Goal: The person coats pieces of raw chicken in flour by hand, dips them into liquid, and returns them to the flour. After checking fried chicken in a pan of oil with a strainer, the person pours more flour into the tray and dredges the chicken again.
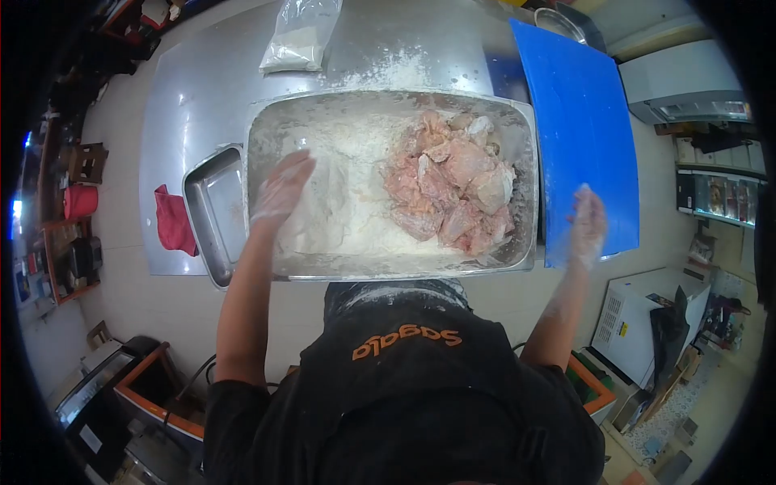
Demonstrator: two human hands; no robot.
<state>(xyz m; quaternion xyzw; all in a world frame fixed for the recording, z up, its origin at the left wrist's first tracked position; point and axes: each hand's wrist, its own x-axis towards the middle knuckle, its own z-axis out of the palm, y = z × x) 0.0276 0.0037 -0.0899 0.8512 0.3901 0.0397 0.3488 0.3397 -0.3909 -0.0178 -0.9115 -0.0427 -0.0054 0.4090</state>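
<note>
A large metal tray (517, 267) sits in front of me. White flour (356, 202) covers its left and middle, and raw chicken pieces (453, 182) are heaped on its right side, partly dusted with flour. My left hand (283, 187), whitened with flour, hovers over the flour at the left end; its fingers are stretched out and hold nothing. Beyond the tray's right rim, my right hand (588, 228) is over the blue board (578, 121). Flour coats it too, and its fingers are loosely extended with nothing held.
A smaller metal tray (212, 206) adjoins the big one on the left, beside a red cloth (174, 220). At the back of the steel table (202, 89) stands a plastic bag of white powder (299, 40). Spilled flour (392, 69) lies behind the large tray.
</note>
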